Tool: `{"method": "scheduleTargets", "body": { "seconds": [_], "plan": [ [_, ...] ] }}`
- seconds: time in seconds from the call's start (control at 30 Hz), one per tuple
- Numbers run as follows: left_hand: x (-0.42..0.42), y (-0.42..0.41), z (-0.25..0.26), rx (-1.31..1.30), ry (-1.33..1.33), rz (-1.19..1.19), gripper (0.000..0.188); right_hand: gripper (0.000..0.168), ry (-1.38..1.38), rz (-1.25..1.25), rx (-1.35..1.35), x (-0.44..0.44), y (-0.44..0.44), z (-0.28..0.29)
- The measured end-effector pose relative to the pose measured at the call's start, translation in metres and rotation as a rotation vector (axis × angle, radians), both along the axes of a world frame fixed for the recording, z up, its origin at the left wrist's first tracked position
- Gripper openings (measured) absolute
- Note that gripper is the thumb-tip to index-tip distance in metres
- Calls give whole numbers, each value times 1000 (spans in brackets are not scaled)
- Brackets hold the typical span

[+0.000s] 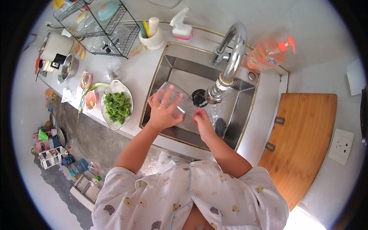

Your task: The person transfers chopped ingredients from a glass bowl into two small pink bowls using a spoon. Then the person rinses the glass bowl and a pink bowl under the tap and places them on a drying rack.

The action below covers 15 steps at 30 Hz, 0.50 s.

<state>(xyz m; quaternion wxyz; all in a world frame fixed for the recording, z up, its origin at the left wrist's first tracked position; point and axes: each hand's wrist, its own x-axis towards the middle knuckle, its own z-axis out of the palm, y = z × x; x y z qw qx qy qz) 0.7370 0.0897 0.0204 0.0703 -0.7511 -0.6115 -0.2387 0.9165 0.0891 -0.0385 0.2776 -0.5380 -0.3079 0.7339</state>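
Observation:
Over the steel sink (178, 72), my left hand (164, 110) holds a clear transparent container (176, 93), its fingers spread across the side. The container is tilted, with one end toward the faucet. At its lower right end my right hand (203, 120) has its fingertips pinched together; whether they grip the rim or something thin there is hard to tell. A chrome gooseneck faucet (237, 43) arches over the basin, its spout right of the container. Below the spout, the sink floor glistens with water. The black drain (199, 97) shows behind the container, and a dark scouring pad (220, 127) lies near my right wrist.
A white dish of leafy greens (116, 107) stands left of the sink, near pink bowls (90, 100) and a wire rack (120, 34). Behind the sink are a mortar (152, 38), a spray bottle (181, 28) and a pump bottle (266, 56). A wooden board (302, 138) is at right.

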Motion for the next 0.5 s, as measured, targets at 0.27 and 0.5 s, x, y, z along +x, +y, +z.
{"method": "scheduleTargets", "body": {
  "seconds": [0.27,0.5],
  "plan": [
    [-20,5,11,352,183,-458,54,12,606,-289,-356,-5,-16,35],
    [-22,-19,21,29,90,-390,77,4,643,-299,-286,-18,-32,25]
  ]
}}
